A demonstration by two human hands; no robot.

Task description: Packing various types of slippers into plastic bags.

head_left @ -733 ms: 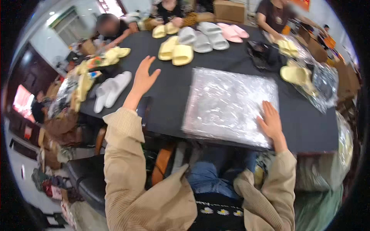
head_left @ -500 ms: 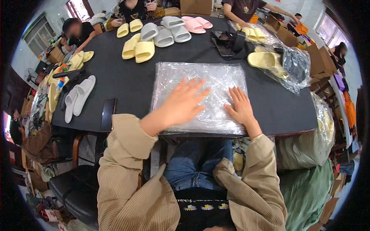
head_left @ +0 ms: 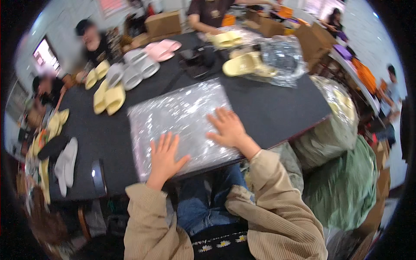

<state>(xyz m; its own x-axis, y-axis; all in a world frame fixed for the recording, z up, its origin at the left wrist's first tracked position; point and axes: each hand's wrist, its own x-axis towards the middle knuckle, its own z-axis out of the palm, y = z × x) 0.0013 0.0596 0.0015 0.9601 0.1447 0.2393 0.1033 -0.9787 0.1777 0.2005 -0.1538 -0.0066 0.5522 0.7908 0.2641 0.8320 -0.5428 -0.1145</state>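
Observation:
A flat stack of clear plastic bags [head_left: 180, 106] lies at the table's front edge, shiny and slightly wrinkled. My left hand [head_left: 165, 158] rests on its near left part with the fingers spread. Further right, my right hand [head_left: 229, 129] lies flat near the stack's right edge, fingers also apart. Neither hand grips anything. Beyond the stack stand yellow slides [head_left: 108, 97], grey slides [head_left: 138, 69] and pink slides [head_left: 161, 50].
The dark table [head_left: 268, 102] also bears black sandals [head_left: 196, 61], a yellow slide [head_left: 239, 65] by clear plastic, white slippers [head_left: 66, 164] and a phone [head_left: 99, 175]. Green sacks [head_left: 340, 186] stand at the right. Co-workers sit or stand around the far side.
My view has turned to the right and tilted. My left hand has shifted from the stack's middle to its near left part. The right hand has slid further up along the right side.

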